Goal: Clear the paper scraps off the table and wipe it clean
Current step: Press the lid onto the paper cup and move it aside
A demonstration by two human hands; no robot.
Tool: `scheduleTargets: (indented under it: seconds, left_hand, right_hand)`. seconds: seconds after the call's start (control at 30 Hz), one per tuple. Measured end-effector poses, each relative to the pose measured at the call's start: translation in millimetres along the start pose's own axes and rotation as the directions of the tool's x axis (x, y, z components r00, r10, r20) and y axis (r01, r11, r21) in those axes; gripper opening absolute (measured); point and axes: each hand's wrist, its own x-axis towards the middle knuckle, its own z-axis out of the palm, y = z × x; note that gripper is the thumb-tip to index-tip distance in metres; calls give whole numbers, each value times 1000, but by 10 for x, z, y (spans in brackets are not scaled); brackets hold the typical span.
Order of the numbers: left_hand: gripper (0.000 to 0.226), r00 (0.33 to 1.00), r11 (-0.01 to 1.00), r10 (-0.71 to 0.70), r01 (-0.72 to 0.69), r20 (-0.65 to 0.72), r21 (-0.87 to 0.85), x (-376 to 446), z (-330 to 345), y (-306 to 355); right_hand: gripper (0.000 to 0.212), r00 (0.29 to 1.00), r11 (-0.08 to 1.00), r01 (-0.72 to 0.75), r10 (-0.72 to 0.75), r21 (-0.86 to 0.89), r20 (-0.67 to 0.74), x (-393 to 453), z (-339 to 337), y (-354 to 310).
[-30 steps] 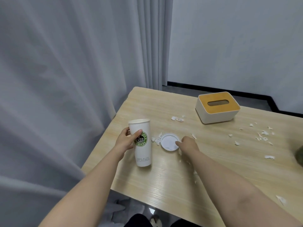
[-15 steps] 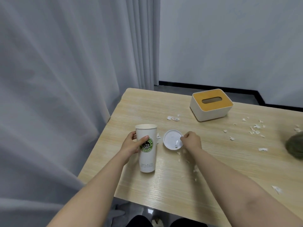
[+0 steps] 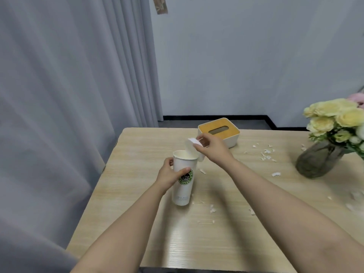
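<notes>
A tall white paper coffee cup (image 3: 183,192) with a green logo stands upright on the wooden table (image 3: 137,174). My left hand (image 3: 169,175) grips it round the middle. My right hand (image 3: 211,147) holds the white plastic lid (image 3: 190,147) tilted on edge just above the cup's open rim. White paper scraps lie scattered: a few (image 3: 211,209) in front of the cup, one (image 3: 202,171) beside it, several (image 3: 266,153) further right near the vase.
A white tissue box (image 3: 218,133) with an orange top stands behind my right hand. A dark glass vase (image 3: 317,160) of yellow flowers is at the right. Grey curtains hang along the table's left edge.
My right hand picked the lid off the table and raised it, tilted, over the cup's mouth. The view has shifted right, bringing the vase of flowers into sight.
</notes>
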Motion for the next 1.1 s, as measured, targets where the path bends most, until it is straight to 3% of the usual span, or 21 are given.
scheduleTargets:
  seconds: [0.17, 0.33, 0.57, 0.7, 1.0, 1.1]
  left_hand:
    - [91, 994, 998, 62, -61, 91, -15, 73, 249, 224]
    - [75, 987, 996, 81, -78, 135, -31, 95, 436, 331]
    - [81, 982, 995, 77, -64, 175, -79, 103, 737, 418]
    - [93, 975, 992, 88, -68, 206, -103, 89, 861, 501]
    - [83, 980, 990, 135, -127, 147, -66, 79, 1002, 637]
    - [81, 980, 990, 133, -124, 145, -70, 82, 1036, 663]
  right_hand:
    - [35, 993, 997, 70, -66, -38, 94, -66, -194, 32]
    - [32, 981, 998, 10, -22, 63, 194, -105, -412, 239]
    - [29, 960, 999, 27, -20, -19, 279, -64, -751, 443]
    - [54, 945, 997, -56, 34, 59, 324, -83, -944, 475]
    - [91, 872, 981, -157, 84, 112, 482, -102, -1114, 686]
    - [86, 864, 985, -145, 77, 99, 497, -98, -1148, 691]
